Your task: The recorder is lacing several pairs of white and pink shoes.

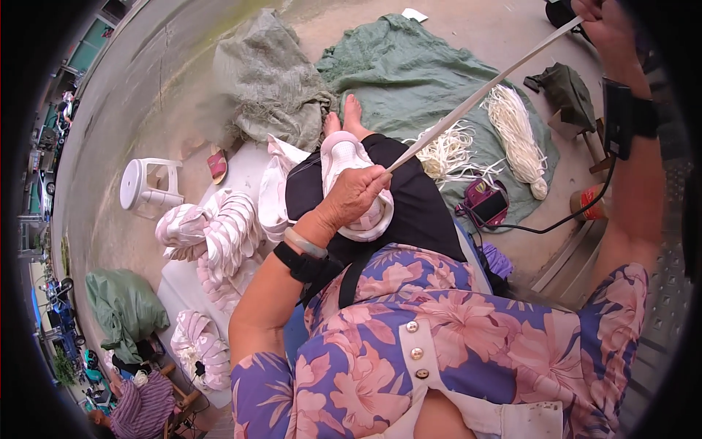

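A white and pink shoe upper [340, 150] rests on my lap, over dark trousers. My left hand [355, 196] lies on top of it, fingers closed round one end of a flat white shoelace [479, 95]. From there the lace runs taut up to the far right, where my raised right hand [608, 28] grips its other part in a closed fist. Part of the upper is hidden beneath my left hand. Another white upper [276, 175] lies against my left leg.
Stacked shoe uppers [232, 227] stand left of me, near a white stool [150, 186]. A bundle of white laces [515, 139] and loose laces [447, 152] lie on a green sheet [409, 58]. A purple pouch [485, 201] is at right. Another person [146, 402] sits lower left.
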Demonstrator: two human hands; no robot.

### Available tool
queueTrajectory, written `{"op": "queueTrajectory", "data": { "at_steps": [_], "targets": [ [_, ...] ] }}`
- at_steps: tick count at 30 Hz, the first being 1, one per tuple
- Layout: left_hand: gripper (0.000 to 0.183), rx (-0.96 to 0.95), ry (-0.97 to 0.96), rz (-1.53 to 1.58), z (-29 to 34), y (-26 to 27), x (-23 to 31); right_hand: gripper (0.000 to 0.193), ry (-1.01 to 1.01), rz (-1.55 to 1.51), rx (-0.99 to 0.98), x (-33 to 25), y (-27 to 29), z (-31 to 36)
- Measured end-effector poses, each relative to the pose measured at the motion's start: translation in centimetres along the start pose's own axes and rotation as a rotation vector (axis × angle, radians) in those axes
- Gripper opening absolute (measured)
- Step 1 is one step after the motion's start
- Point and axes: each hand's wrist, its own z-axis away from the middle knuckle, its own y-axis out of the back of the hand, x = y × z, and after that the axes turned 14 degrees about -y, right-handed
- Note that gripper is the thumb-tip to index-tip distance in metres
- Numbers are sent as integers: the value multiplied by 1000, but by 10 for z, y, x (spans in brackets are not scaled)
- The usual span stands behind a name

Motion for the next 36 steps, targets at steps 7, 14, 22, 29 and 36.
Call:
{"op": "queueTrajectory", "data": {
  "at_steps": [7, 14, 22, 29, 36],
  "targets": [
    [21, -264, -79, -335, 11, -34, 3, 22, -200, 503, -14, 107, 31, -30],
    [21, -375, -67, -360, 14, -41, -4, 21, 233, 1233, -523, 311, -57, 47],
    [20, -357, -96, -349, 16, -38, -6, 13, 303, 1636, -731, 346, -124, 83],
    [16, -453, -57, -408, 17, -41, -17, 10, 390, 1835, -897, 347, -150, 88],
    [18, -334, -121, -430, 17, -45, -25, 11, 503, 1830, -892, 357, -152, 87]
  ]
}}
